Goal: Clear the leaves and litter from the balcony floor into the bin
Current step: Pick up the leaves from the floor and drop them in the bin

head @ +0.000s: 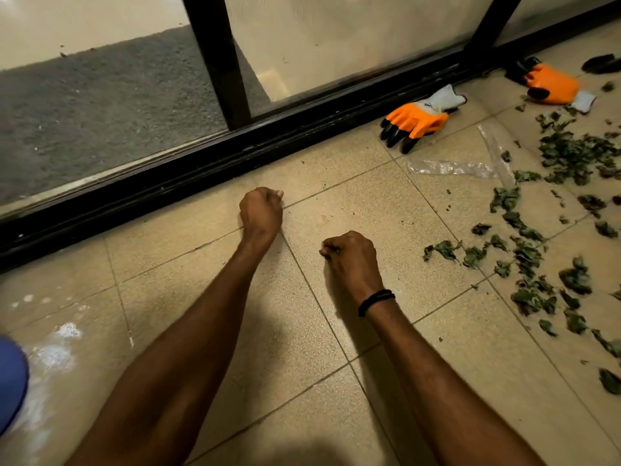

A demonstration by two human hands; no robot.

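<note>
Dry green leaves (568,156) lie scattered over the beige floor tiles at the right, thickest in a pile near the top right, with more leaves trailing down the right side (524,257). A clear plastic wrapper (453,167) lies flat beside them. My left hand (261,211) is a closed fist over the tiles near the door track. My right hand (351,260), a black band on its wrist, is also curled shut to the left of the leaves; whether it pinches anything is unclear. No bin is in view.
Two orange work gloves lie by the black sliding-door track (201,163), one near (420,117) and one farther right (551,84). A dark object (601,63) sits at the top right. A blue rounded object (11,381) shows at the left edge, beside white floor stains.
</note>
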